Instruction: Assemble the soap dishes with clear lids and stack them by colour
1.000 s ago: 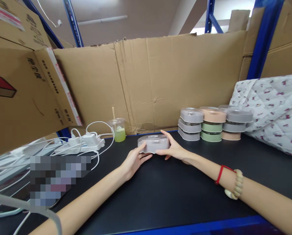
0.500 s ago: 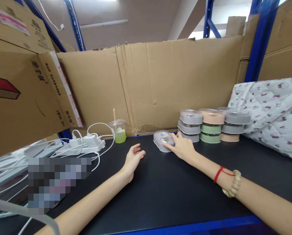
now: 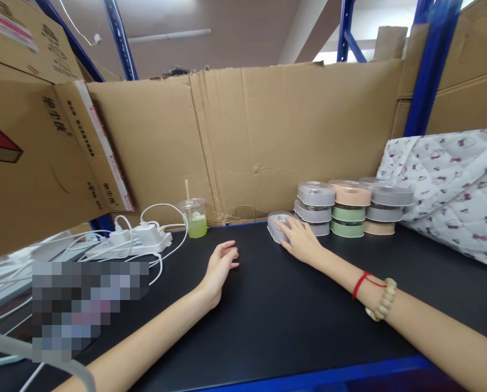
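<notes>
My right hand (image 3: 301, 239) reaches over a low grey plastic container with a clear lid (image 3: 273, 227). Its fingers lie across the lid and the thumb is at the near edge, covering the container's right side. Just behind that hand rise stacks of similar containers: a grey stack (image 3: 316, 194), a stack with a peach one over green ones (image 3: 348, 215), and a mixed grey and peach stack (image 3: 386, 213). Above the black table, my left hand (image 3: 220, 267) is empty, its fingers loosely bent and the thumb apart from the palm.
To the left are a white power strip (image 3: 135, 244) with tangled cables and a clear cup of green drink (image 3: 197, 224) with a straw. A cardboard wall (image 3: 268, 136) closes the back. A quilted white patterned cloth (image 3: 460, 190) bulges at the right.
The grey container has slid right and back, closer to the grey stack, with my right hand on it. My left hand has barely moved; its fingers are slightly more bent.
</notes>
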### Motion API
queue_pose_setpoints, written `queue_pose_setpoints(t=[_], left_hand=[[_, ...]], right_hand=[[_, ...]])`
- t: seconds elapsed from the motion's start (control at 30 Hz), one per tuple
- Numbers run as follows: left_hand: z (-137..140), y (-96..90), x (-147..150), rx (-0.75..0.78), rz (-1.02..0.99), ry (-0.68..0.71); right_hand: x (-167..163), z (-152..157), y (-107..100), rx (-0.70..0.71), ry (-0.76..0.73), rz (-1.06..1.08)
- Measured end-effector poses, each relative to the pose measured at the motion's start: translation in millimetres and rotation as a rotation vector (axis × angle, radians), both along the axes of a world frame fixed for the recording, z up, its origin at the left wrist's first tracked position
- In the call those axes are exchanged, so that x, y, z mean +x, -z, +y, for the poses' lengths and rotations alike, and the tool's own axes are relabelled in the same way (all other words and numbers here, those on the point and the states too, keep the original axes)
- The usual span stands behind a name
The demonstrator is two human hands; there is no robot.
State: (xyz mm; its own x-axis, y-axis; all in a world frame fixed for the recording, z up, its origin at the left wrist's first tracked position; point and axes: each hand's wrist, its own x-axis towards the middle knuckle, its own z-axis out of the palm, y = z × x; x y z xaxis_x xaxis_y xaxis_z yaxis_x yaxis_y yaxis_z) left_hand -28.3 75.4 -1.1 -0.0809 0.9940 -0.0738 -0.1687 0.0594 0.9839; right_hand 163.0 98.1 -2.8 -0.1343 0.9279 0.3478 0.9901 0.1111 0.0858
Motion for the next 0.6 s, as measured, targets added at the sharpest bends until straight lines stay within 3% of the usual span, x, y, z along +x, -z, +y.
queue_pose_setpoints(t=[0.13, 0.33, 0.5, 0.6], left_hand=[[-1, 0.8, 0, 0.001, 0.000, -0.001], [-3, -0.4, 0, 0.009, -0.006, -0.018], [-2, -1.1, 0, 0.000, 0.012, 0.009], [-1, -1.0, 1, 0.003, 0.050, 0.016]], right_hand=[[5, 3, 0, 0.022, 0.031, 0.013], [8, 8, 8, 0.174, -0.072, 0.062], [6, 8, 9, 0.056, -0.105, 0.102], [1, 5, 5, 0.099, -0.234, 0.221]])
